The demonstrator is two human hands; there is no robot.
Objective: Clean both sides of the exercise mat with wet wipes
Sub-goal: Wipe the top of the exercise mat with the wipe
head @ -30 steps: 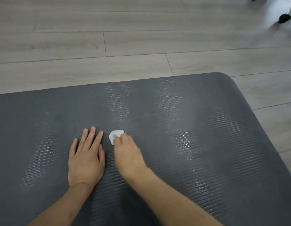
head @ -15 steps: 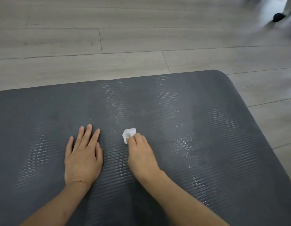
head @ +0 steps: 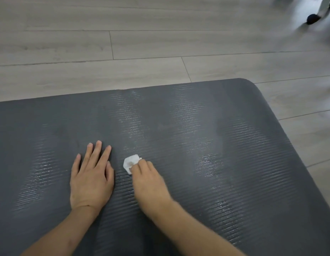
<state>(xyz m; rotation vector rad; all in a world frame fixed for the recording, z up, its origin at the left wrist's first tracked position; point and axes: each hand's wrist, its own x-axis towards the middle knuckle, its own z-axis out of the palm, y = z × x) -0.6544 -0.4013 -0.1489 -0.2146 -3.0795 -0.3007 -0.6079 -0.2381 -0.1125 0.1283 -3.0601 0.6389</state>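
While our right hand [head: 148,180] pinches a small wadded wet wipe [head: 131,162] under its curled fingertips and presses it down, the grip is tight on the wipe and the wad touches the ribbed surface of the exercise mat [head: 225,145]. Just beside it, our left hand [head: 91,176] lies flat, fingers straight and close together, palm resting on the mat, apparently to hold it steady.

The dark grey mat lies spread on the pale wooden floor [head: 142,52], its rounded far right corner in view. Shiny streaks run across the ribs on both sides of the hands, which we read as damp tracks left by wiping.

We judge that we are in the middle of wiping this upper face; the other side is not yet shown to us. The next move calls for dragging the wipe across the duller strips between the streaks, keeping pressure even and the left hand braced. The wad looks small, so a fresh wipe may soon be needed.

A dark castor [head: 312,18] stands on the floor, well apart.
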